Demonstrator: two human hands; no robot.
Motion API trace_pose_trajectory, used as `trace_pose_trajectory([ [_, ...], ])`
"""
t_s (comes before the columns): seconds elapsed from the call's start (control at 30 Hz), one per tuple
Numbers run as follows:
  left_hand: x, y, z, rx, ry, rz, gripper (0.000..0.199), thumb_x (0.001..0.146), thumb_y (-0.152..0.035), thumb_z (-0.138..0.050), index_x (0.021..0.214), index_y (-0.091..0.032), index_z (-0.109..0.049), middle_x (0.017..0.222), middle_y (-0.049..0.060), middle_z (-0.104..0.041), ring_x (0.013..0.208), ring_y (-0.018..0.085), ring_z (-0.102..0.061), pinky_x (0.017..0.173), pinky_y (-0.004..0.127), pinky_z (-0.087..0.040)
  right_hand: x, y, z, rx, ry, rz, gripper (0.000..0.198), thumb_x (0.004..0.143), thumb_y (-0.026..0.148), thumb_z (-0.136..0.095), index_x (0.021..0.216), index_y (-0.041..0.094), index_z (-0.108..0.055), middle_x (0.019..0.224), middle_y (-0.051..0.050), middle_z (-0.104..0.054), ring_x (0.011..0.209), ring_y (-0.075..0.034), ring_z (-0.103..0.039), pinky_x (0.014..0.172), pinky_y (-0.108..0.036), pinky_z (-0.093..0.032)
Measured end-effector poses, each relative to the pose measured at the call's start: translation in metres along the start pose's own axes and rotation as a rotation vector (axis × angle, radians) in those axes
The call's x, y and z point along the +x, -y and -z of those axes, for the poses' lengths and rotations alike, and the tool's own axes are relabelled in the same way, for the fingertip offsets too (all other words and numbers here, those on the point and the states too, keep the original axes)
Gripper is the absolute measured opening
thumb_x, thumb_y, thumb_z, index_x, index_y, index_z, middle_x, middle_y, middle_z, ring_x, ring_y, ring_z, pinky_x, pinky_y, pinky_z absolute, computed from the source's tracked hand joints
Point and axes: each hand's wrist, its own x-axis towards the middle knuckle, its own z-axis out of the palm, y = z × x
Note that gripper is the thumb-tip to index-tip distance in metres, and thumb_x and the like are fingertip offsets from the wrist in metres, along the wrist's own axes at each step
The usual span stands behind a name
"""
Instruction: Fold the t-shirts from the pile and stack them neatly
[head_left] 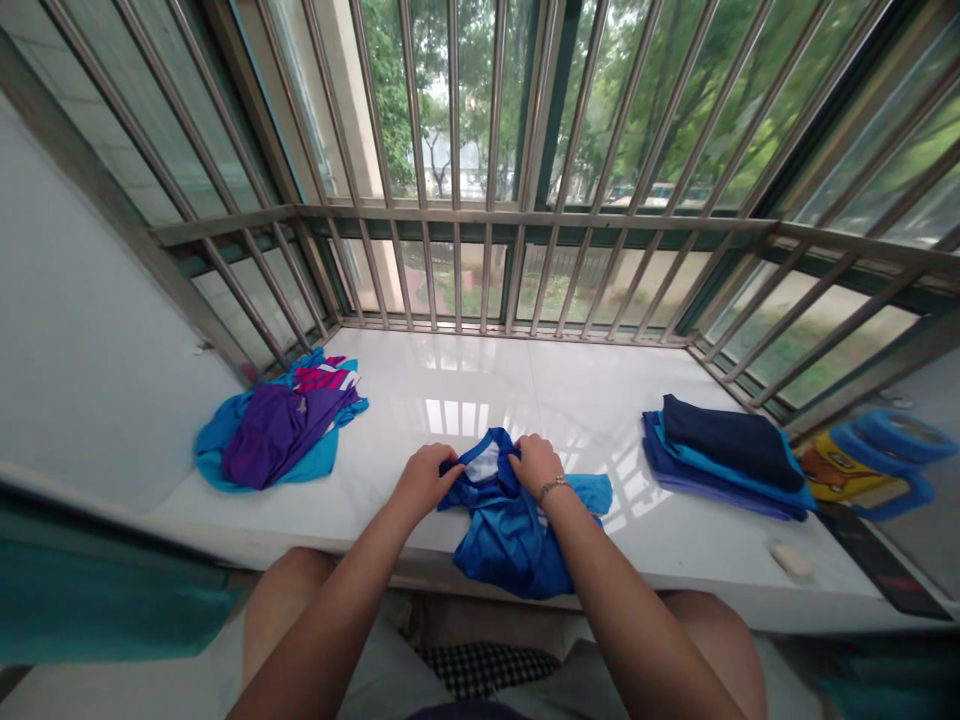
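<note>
A crumpled blue shirt (517,540) lies at the front edge of the white sill, part of it hanging over that edge. Its round collar faces the window, and a pale inside shows through the neck opening. My left hand (429,478) pinches the shirt on the left side of the collar. On the collar's right side my right hand (538,465), with a bracelet at the wrist, is closed on the cloth. A light blue part (592,492) sticks out beyond my right wrist.
A loose heap of purple, blue and pink-striped clothes (277,430) lies to the left. Folded dark and blue clothes (727,450) are stacked at right, beside a yellow-and-blue jug (862,460), a dark flat device (881,560) and a small pale block (791,560). Metal bars (495,215) line the window.
</note>
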Motion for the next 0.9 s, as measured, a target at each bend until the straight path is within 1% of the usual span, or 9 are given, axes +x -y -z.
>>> trace_pose_trajectory([
  [0.13,-0.019,-0.009,0.028,-0.260,-0.140,-0.044,0.018,0.098,-0.039,-0.063,0.095,-0.024,-0.073,0.103,0.007,-0.079,0.101,0.026,-0.071,0.095,0.039,-0.056,-0.014,-0.008,0.019,0.116,0.032,0.006,0.020,0.099,0.044,-0.052,0.086,0.030,-0.056,0.081,-0.002,-0.067,0.079,-0.025,-0.067,0.077,-0.040,-0.053],
  [0.23,-0.033,-0.015,0.046,-0.373,-0.211,-0.028,0.022,0.099,-0.044,-0.062,0.093,-0.024,-0.070,0.108,0.007,-0.080,0.104,0.026,-0.073,0.098,0.040,-0.058,-0.041,-0.007,0.041,0.256,-0.051,-0.027,0.029,0.106,0.053,-0.038,0.100,0.030,-0.054,0.081,0.001,-0.059,0.075,-0.023,-0.061,0.073,-0.038,-0.052],
  [0.37,-0.052,-0.024,0.063,-0.415,-0.301,0.002,0.028,0.104,-0.049,-0.056,0.099,-0.025,-0.070,0.111,0.006,-0.081,0.119,0.027,-0.072,0.113,0.043,-0.052,-0.086,0.006,0.074,0.429,-0.185,-0.120,0.040,0.107,0.065,-0.038,0.109,0.029,-0.054,0.078,0.004,-0.048,0.070,-0.021,-0.051,0.069,-0.034,-0.048],
  [0.47,-0.071,-0.032,0.070,-0.335,-0.341,0.056,0.033,0.106,-0.052,-0.048,0.105,-0.026,-0.069,0.106,0.005,-0.080,0.113,0.027,-0.074,0.101,0.038,-0.057,-0.119,0.019,0.095,0.411,-0.237,-0.103,0.041,0.108,0.066,-0.040,0.106,0.028,-0.055,0.080,0.003,-0.047,0.071,-0.020,-0.049,0.068,-0.033,-0.048],
  [0.53,-0.085,-0.039,0.076,-0.251,-0.309,0.072,0.038,0.106,-0.055,-0.042,0.102,-0.027,-0.068,0.094,0.004,-0.078,0.088,0.026,-0.075,0.080,0.034,-0.058,-0.141,0.027,0.103,0.403,-0.260,-0.078,0.038,0.109,0.064,-0.040,0.105,0.029,-0.055,0.080,0.003,-0.047,0.070,-0.020,-0.049,0.064,-0.031,-0.048],
  [0.6,-0.099,-0.046,0.082,-0.198,-0.183,0.029,0.040,0.104,-0.059,-0.044,0.097,-0.029,-0.070,0.081,0.003,-0.075,0.071,0.025,-0.070,0.069,0.034,-0.055,-0.161,0.031,0.108,0.397,-0.253,-0.022,0.036,0.105,0.066,-0.048,0.102,0.030,-0.054,0.077,0.003,-0.049,0.066,-0.020,-0.052,0.059,-0.031,-0.048],
  [0.7,-0.117,-0.053,0.093,-0.146,0.137,-0.044,0.030,0.089,-0.063,-0.070,0.104,-0.037,-0.076,0.081,-0.001,-0.076,0.071,0.026,-0.071,0.067,0.033,-0.054,-0.187,0.032,0.111,0.256,-0.151,0.077,0.038,0.090,0.064,-0.074,0.101,0.032,-0.056,0.079,0.002,-0.063,0.065,-0.022,-0.063,0.057,-0.032,-0.053],
  [0.77,-0.127,-0.049,0.097,-0.088,0.266,-0.029,0.035,0.076,-0.057,-0.085,0.108,-0.044,-0.078,0.090,-0.003,-0.080,0.079,0.029,-0.074,0.071,0.033,-0.055,-0.199,0.027,0.110,0.129,-0.082,0.105,0.032,0.089,0.053,-0.078,0.110,0.035,-0.062,0.091,0.000,-0.075,0.074,-0.026,-0.074,0.064,-0.035,-0.060],
  [0.9,-0.143,-0.024,0.091,0.024,0.115,0.101,0.025,0.082,-0.040,-0.075,0.107,-0.045,-0.079,0.105,0.002,-0.081,0.099,0.035,-0.075,0.080,0.040,-0.058,-0.216,0.010,0.108,-0.022,-0.108,0.137,0.022,0.095,0.036,-0.062,0.116,0.038,-0.068,0.102,-0.001,-0.083,0.086,-0.030,-0.081,0.072,-0.041,-0.066],
])
